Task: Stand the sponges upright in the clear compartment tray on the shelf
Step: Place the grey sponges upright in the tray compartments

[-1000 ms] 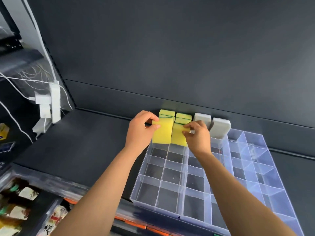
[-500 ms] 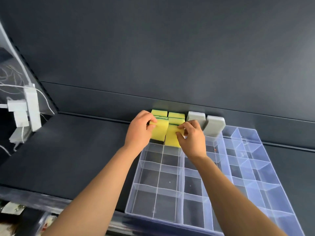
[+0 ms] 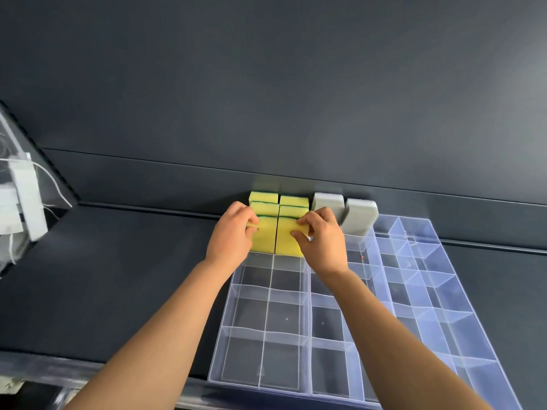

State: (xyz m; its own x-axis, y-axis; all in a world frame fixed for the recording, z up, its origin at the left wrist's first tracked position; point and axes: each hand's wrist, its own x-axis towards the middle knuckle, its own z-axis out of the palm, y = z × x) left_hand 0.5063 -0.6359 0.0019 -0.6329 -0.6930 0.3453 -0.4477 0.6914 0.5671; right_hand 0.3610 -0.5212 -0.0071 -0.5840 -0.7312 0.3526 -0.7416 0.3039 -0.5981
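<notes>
A clear compartment tray (image 3: 266,294) of glossy, see-through plastic with a faint blue tint catches the light on a dark shelf (image 3: 133,276) with a smooth, matt finish, its back panel (image 3: 266,84) equally matt. At the tray's far left corner, yellow sponges (image 3: 266,241) show soft, matt foam with thin green scouring layers (image 3: 294,206); beside them, grey sponges (image 3: 359,217) look smooth and dull.
</notes>
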